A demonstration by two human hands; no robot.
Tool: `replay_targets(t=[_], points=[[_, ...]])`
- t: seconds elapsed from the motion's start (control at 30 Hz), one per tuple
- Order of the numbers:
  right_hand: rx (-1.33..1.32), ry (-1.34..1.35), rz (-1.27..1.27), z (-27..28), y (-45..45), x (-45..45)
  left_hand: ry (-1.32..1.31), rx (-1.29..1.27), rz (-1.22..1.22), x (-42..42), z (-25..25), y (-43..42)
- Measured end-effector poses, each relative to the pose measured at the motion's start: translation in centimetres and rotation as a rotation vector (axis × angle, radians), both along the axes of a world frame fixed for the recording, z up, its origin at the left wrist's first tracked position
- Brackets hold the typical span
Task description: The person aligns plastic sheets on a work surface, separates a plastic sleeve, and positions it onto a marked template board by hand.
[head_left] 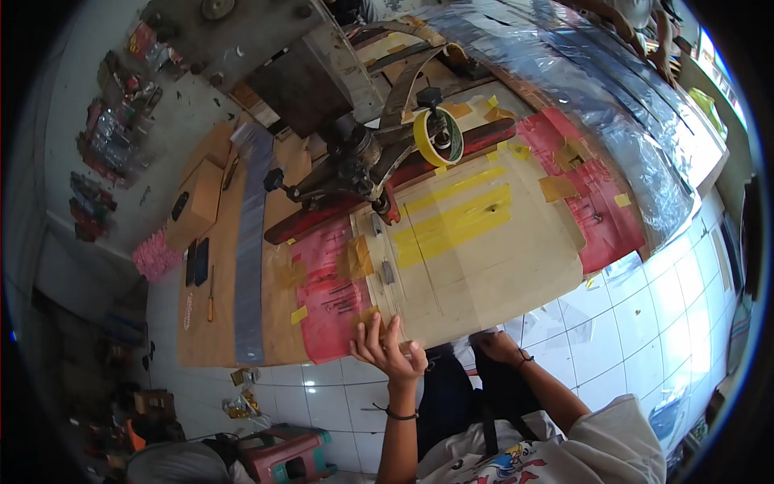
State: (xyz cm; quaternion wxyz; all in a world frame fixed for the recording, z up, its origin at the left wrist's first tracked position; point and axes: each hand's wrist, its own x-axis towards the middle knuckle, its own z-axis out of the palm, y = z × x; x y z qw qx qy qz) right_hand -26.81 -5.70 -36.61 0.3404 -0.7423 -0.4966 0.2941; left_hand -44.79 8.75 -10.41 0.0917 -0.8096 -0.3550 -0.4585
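At the near edge of the beige board (459,302), my left hand (391,351) rests with its fingers apart, beside the red-taped strip (326,294). My right hand (500,347) is below the board's near edge, by my lap; its fingertips are hard to make out, near something whitish. Yellow tape strips (463,222) cross the board's surface. Behind them stands a dark metal press head (355,149) with a long red bar (310,222). A yellow-green tape roll (438,137) hangs on its right knob.
The brown table surface (214,339) holds a screwdriver (211,294), dark phone-like objects (197,262) and a cardboard box (197,202). Clear plastic sheeting (637,153) covers the far right, where another person's arms (661,48) reach in. A stool (286,456) stands on the floor.
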Motion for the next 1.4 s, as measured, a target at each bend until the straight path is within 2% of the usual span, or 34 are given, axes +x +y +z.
replay_targets(t=[0.07,0.13,0.2,0.4,0.53,0.63,0.73,0.83,0.93,1.03,1.13,1.23,1.33,1.4], points=[[0.084,-0.003,-0.016,0.6,0.0,-0.3,0.002,-0.009,-0.007,0.0,0.3,-0.2],[0.022,0.042,-0.011,1.9,0.3,0.0,0.000,-0.009,-0.005,0.1,0.3,0.0],[-0.197,0.146,0.011,2.8,0.2,0.2,0.005,-0.013,0.003,0.0,0.1,-0.1],[0.075,0.038,0.008,2.8,0.2,0.1,0.002,0.001,-0.003,-0.1,-0.2,0.0],[-0.149,0.114,-0.034,5.4,0.5,0.1,0.013,0.007,0.010,-0.1,-0.2,0.2],[0.048,0.060,-0.043,2.7,1.3,0.3,0.023,0.000,0.001,-0.3,-0.3,0.0],[-0.072,0.094,-0.040,1.5,2.0,0.5,0.009,0.019,-0.009,-0.2,-0.2,0.2],[0.095,0.108,-0.029,2.6,2.6,0.4,0.012,0.037,-0.009,-0.2,-0.4,0.2],[0.207,-0.029,-0.056,4.3,4.1,0.3,0.035,0.028,-0.009,-0.4,-0.3,0.2],[0.116,-0.138,-0.031,7.2,4.8,0.9,0.026,0.050,-0.023,-0.5,-0.5,0.5],[0.076,-0.232,-0.025,5.9,5.4,2.0,0.015,0.088,-0.025,-0.4,-0.8,0.8],[-0.025,-0.156,-0.017,6.8,5.8,2.8,0.013,0.123,-0.037,-0.6,-1.3,1.1],[0.155,0.002,-0.138,7.7,5.2,0.4,0.035,0.027,-0.033,-0.8,-0.7,0.4],[0.270,0.078,-0.199,11.4,5.7,-0.4,0.027,0.065,-0.055,-0.7,-0.7,1.0]])
